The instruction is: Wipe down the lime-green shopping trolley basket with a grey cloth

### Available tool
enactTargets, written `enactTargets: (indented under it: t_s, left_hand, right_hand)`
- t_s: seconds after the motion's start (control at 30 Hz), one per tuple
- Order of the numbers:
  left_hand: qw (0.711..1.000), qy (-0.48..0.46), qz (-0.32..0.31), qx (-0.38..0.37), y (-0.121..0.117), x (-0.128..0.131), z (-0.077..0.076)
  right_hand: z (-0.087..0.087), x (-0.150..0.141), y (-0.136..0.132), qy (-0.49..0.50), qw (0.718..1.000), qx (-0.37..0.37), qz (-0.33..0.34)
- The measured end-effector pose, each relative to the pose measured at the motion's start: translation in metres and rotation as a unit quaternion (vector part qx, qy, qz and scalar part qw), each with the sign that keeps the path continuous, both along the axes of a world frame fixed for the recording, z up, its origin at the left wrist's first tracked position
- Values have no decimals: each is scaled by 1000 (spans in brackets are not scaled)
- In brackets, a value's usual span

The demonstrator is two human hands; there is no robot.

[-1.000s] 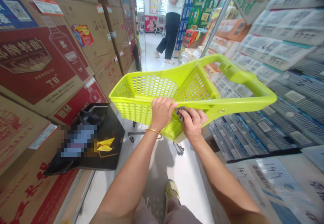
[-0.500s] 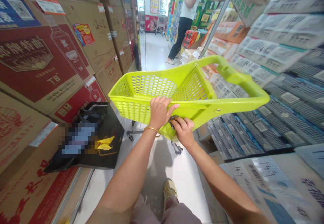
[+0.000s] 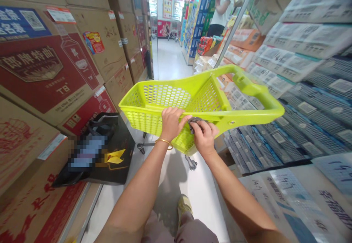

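A lime-green plastic shopping basket on wheels (image 3: pixel 167 98) stands in the aisle in front of me, its long handle (image 3: pixel 255 92) reaching to the right. My left hand (image 3: pixel 171 122) is closed over the basket's near rim, a gold bangle on its wrist. Right beside it, my right hand (image 3: pixel 203 136) is closed on a small dark grey cloth (image 3: pixel 194 121) and presses it against the same rim. The basket looks empty inside.
Stacked cardboard cartons (image 3: pixel 52 70) line the left side, with a black bag (image 3: pixel 107 149) on a low ledge. Shelves of white and blue packaged goods (image 3: pixel 302 85) fill the right. A person in a white top (image 3: pixel 224 10) stands far down the aisle. My shoe (image 3: pixel 184 206) shows on the white floor.
My right hand with the cloth slid down the rim and back up near my left hand. The distant person has moved further right, behind the shelving.
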State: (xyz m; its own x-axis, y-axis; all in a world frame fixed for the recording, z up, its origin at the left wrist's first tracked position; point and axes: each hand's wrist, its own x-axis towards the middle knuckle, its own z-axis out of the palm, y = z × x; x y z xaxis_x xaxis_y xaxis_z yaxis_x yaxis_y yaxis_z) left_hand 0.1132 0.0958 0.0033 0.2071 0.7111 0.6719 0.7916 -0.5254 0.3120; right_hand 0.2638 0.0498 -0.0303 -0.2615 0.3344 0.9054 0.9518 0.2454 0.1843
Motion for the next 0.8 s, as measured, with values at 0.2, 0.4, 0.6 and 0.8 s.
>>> enactTargets:
  t_s: [0.2, 0.4, 0.6, 0.8]
  left_hand:
    - [1000, -1, 1, -2, -4, -1, 3]
    - [1000, 5, 10, -2, -11, -9, 3]
    - [1000, 0, -2, -8, -18, -14, 5]
    - [1000, 6, -6, -27, -23, -24, 5]
  right_hand:
    - [-4, -2, -13, -32, 998, -28, 45]
    - [38, -3, -24, -24, 999, 22, 4]
    - [53, 2, -46, 16, 999, 5, -51]
    - [62, 18, -65, 80, 994, 36, -64]
